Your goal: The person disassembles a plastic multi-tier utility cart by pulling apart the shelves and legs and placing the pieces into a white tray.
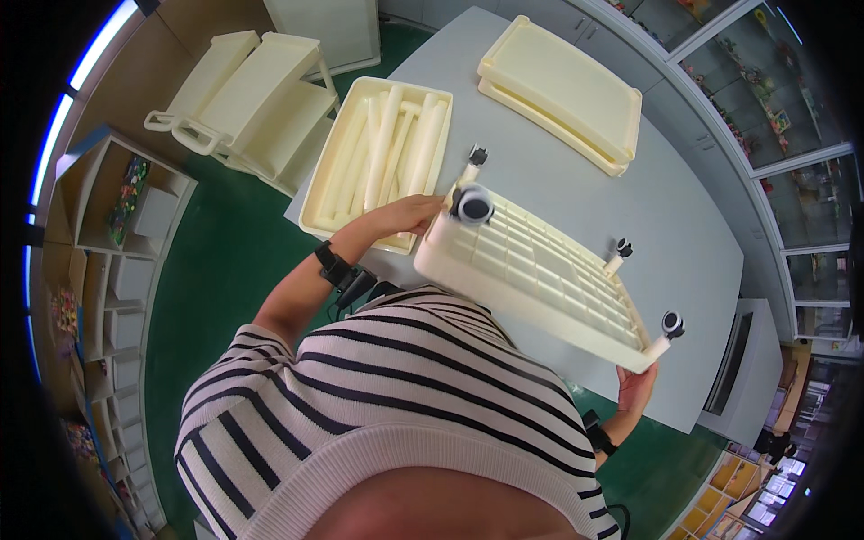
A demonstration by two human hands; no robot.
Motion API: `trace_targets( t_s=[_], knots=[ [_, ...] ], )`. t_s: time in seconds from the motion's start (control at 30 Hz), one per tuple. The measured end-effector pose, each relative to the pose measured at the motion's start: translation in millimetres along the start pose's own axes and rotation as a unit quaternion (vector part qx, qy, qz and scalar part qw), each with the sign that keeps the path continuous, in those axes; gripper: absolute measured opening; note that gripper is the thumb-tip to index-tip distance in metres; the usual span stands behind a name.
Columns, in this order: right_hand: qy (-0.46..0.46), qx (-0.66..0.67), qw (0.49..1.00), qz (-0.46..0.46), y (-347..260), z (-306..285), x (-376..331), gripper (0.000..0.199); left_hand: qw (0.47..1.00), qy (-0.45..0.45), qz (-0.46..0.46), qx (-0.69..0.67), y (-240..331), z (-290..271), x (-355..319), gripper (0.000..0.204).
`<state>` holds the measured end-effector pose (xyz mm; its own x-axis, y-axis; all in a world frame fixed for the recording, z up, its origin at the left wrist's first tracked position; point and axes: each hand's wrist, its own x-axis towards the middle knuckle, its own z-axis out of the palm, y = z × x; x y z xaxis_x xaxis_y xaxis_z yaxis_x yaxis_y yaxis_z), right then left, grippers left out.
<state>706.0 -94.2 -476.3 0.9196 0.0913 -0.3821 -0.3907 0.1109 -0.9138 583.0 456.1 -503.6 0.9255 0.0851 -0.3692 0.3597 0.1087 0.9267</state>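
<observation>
A cream plastic trolley shelf (517,301) is between my hands, turned with its ribbed underside up and tilted above the near edge of the table. At its corners stand caster wheels, among them a near left caster (472,206) and a near right caster (672,324). My left hand (407,214) grips the shelf's left end close to that near left caster. At the opposite end my right hand (637,387) holds the right corner from below, its fingers partly hidden by the shelf. Beside my left hand lies a cream tray (310,200) containing several cream tubes (385,148).
On the grey table (693,225), more cream trolley shelves (562,90) are stacked at the far side. Assembled cream trolleys (261,99) stand on the green floor at the far left. Low shelving (126,288) lines the left; glass-fronted cabinets (760,99) run along the far right.
</observation>
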Motion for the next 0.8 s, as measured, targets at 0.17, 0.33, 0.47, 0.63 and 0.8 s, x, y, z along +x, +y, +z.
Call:
trace_targets(
  t_s=[0.17,0.33,0.47,0.63,0.8],
  knots=[
    [0.079,0.054,0.995,-0.026,38.9,20.1,8.2,0.056,0.999,-0.007,-0.030,-0.019,-41.1,1.0,37.6,0.023],
    [0.084,0.040,0.991,-0.095,92.2,38.4,47.2,0.049,0.995,-0.049,0.075,-0.050,-98.2,-5.5,101.0,0.052],
    [0.131,-0.011,0.984,-0.123,146.3,23.8,71.3,0.049,0.998,0.018,0.041,0.042,-135.0,-6.6,117.3,0.052],
    [0.182,-0.173,0.966,-0.061,194.4,-11.7,63.2,0.047,0.979,0.056,-0.027,0.196,-85.6,10.5,91.9,0.055],
    [0.266,-0.414,0.802,-0.338,119.4,78.9,25.7,0.071,0.904,0.087,0.043,0.417,-35.3,21.1,40.1,0.055]
  ],
)
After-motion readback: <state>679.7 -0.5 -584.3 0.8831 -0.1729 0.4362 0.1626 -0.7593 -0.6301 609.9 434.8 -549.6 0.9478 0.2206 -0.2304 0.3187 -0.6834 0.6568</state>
